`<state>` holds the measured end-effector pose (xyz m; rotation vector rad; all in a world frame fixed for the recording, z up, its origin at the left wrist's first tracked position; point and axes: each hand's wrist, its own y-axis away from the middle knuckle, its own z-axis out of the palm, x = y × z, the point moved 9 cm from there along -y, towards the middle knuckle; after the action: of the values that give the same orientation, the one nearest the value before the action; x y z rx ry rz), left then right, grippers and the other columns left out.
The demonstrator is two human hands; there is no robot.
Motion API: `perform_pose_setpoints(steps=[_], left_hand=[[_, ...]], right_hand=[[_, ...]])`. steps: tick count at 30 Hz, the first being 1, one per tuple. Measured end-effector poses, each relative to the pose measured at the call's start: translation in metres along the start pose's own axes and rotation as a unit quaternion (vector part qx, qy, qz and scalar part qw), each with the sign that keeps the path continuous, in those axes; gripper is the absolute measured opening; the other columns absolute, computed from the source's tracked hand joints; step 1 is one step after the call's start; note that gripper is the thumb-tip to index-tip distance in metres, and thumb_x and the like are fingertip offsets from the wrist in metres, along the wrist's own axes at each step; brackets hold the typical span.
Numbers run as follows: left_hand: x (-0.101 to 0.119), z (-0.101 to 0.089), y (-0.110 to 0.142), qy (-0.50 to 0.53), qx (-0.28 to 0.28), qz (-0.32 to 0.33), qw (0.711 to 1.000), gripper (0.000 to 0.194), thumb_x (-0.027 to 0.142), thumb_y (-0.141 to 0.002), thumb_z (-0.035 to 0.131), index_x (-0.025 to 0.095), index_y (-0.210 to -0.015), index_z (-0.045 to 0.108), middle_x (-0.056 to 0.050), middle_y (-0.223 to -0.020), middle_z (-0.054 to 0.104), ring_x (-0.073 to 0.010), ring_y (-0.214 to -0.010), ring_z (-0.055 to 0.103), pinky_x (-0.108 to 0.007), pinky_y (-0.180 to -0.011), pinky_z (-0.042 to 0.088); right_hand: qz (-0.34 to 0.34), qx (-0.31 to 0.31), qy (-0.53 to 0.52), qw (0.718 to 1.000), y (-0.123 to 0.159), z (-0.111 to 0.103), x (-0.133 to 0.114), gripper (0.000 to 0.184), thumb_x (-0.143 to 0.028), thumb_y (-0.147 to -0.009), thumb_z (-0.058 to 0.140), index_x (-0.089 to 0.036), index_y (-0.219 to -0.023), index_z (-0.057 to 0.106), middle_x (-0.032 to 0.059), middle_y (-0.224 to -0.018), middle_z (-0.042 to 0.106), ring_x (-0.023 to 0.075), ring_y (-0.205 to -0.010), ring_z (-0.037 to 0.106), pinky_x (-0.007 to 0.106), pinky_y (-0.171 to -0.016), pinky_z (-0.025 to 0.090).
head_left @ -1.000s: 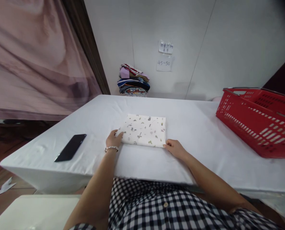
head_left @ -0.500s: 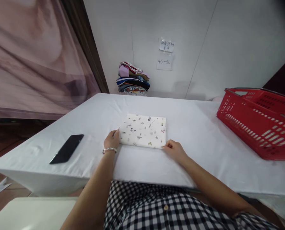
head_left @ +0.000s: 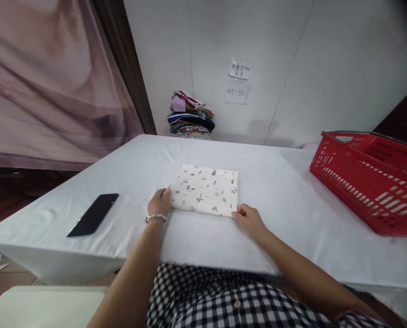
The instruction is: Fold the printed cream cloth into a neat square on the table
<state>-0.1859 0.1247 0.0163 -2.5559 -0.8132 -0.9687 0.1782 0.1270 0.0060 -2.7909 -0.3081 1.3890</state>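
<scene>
A folded white cloth [head_left: 205,189] printed with small motifs lies flat on the table in front of me, roughly rectangular. My left hand [head_left: 159,202], with a silver bracelet at the wrist, is closed on the cloth's near left edge. At the near right corner, my right hand [head_left: 250,219] pinches the fabric between thumb and fingers. Both hands rest low, close to the tabletop.
The table wears a white cover [head_left: 278,182]. A black phone [head_left: 93,215] lies to the left, and a red plastic basket [head_left: 367,182] stands at the right. Behind the far edge is a stack of folded fabrics [head_left: 191,116]. Paper notes [head_left: 236,92] hang on the wall.
The view has tilted slightly, so everything sits a little lower in the picture. Both hands stay on the same places of the cloth, which looks unchanged.
</scene>
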Motion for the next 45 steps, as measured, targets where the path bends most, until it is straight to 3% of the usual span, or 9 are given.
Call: perform_pose_setpoints(steps=[9, 15, 20, 25, 29, 34, 38, 42, 45], left_hand=[[-0.005, 0.007, -0.009, -0.034, -0.009, 0.006, 0.999, 0.038, 0.042, -0.080, 0.041, 0.024, -0.110, 0.056, -0.006, -0.108, 0.062, -0.0226, -0.097, 0.057, -0.031, -0.079, 0.044], [-0.003, 0.004, -0.007, -0.042, -0.009, 0.014, 0.999, 0.038, 0.044, -0.080, 0.041, 0.024, -0.109, 0.057, -0.006, -0.102, 0.064, -0.0227, -0.093, 0.059, -0.031, -0.076, 0.044], [0.000, 0.001, -0.003, -0.040, -0.010, 0.010, 0.999, 0.038, 0.044, -0.080, 0.041, 0.024, -0.108, 0.057, -0.006, -0.102, 0.064, -0.0222, -0.091, 0.059, -0.030, -0.076, 0.044], [-0.001, 0.000, -0.001, -0.027, -0.006, 0.006, 1.000, 0.038, 0.044, -0.080, 0.041, 0.023, -0.108, 0.057, -0.006, -0.103, 0.064, -0.0218, -0.092, 0.059, -0.031, -0.078, 0.044], [0.000, 0.000, -0.002, -0.024, 0.000, 0.018, 1.000, 0.036, 0.044, -0.080, 0.042, 0.024, -0.106, 0.058, -0.006, -0.103, 0.064, -0.0220, -0.092, 0.059, -0.031, -0.077, 0.044], [-0.001, 0.002, -0.004, -0.020, 0.009, 0.017, 1.000, 0.034, 0.041, -0.081, 0.042, 0.023, -0.105, 0.058, -0.006, -0.105, 0.064, -0.0222, -0.094, 0.058, -0.031, -0.077, 0.044], [-0.003, 0.003, -0.004, -0.025, -0.001, 0.016, 1.000, 0.035, 0.040, -0.081, 0.041, 0.023, -0.108, 0.056, -0.006, -0.107, 0.063, -0.0216, -0.096, 0.058, -0.030, -0.080, 0.044], [0.005, 0.001, 0.000, -0.059, 0.016, 0.032, 0.998, 0.039, 0.041, -0.083, 0.038, 0.020, -0.111, 0.055, -0.008, -0.110, 0.061, -0.0224, -0.099, 0.056, -0.032, -0.082, 0.043], [0.040, -0.002, 0.008, -0.114, 0.080, 0.111, 0.984, 0.044, 0.044, -0.083, 0.036, 0.018, -0.115, 0.052, -0.010, -0.120, 0.054, -0.0241, -0.110, 0.049, -0.037, -0.090, 0.038]], right_hand=[[0.021, -0.046, -0.013, 0.999, -0.001, 0.001, 0.006, 0.024, -0.036, -0.071, 0.053, -0.020, -0.057, 0.042, -0.0073, -0.049, 0.041, 0.0091, -0.048, 0.037, 0.021, -0.047, 0.028], [0.010, -0.018, -0.001, 1.000, -0.001, -0.002, 0.000, 0.028, -0.043, -0.075, 0.050, -0.021, -0.061, 0.042, -0.0066, -0.053, 0.042, 0.0098, -0.050, 0.038, 0.022, -0.050, 0.029], [-0.019, -0.022, 0.003, 1.000, -0.002, -0.001, -0.003, 0.030, -0.040, -0.078, 0.046, -0.020, -0.057, 0.037, -0.0067, -0.052, 0.036, 0.0097, -0.051, 0.035, 0.022, -0.051, 0.027], [0.004, -0.031, -0.011, 0.999, -0.007, -0.001, 0.000, 0.031, -0.046, -0.077, 0.045, -0.021, -0.059, 0.039, -0.0064, -0.053, 0.039, 0.0101, -0.052, 0.036, 0.022, -0.050, 0.028], [0.032, -0.027, 0.024, 0.999, -0.015, 0.000, 0.001, 0.035, -0.051, -0.074, 0.047, -0.021, -0.059, 0.040, -0.0059, -0.053, 0.042, 0.0104, -0.052, 0.037, 0.022, -0.050, 0.027], [0.022, -0.030, 0.047, 0.998, -0.019, 0.005, 0.002, 0.036, -0.047, -0.077, 0.043, -0.020, -0.055, 0.036, -0.0061, -0.050, 0.036, 0.0099, -0.050, 0.034, 0.022, -0.048, 0.025], [0.016, -0.063, 0.086, 0.994, -0.018, 0.004, 0.003, 0.038, -0.049, -0.080, 0.040, -0.020, -0.055, 0.042, -0.0043, -0.051, 0.044, 0.0112, -0.051, 0.041, 0.023, -0.049, 0.028], [-0.029, -0.014, 0.161, 0.986, -0.022, -0.014, -0.018, 0.031, -0.048, -0.081, 0.040, -0.022, -0.085, 0.056, 0.0015, -0.079, 0.061, 0.0153, -0.065, 0.054, 0.026, -0.058, 0.037], [-0.119, 0.014, 0.181, 0.976, -0.029, -0.011, -0.059, 0.040, -0.044, -0.085, 0.035, -0.022, -0.114, 0.049, 0.0075, -0.118, 0.054, 0.0204, -0.101, 0.052, 0.032, -0.080, 0.040]])
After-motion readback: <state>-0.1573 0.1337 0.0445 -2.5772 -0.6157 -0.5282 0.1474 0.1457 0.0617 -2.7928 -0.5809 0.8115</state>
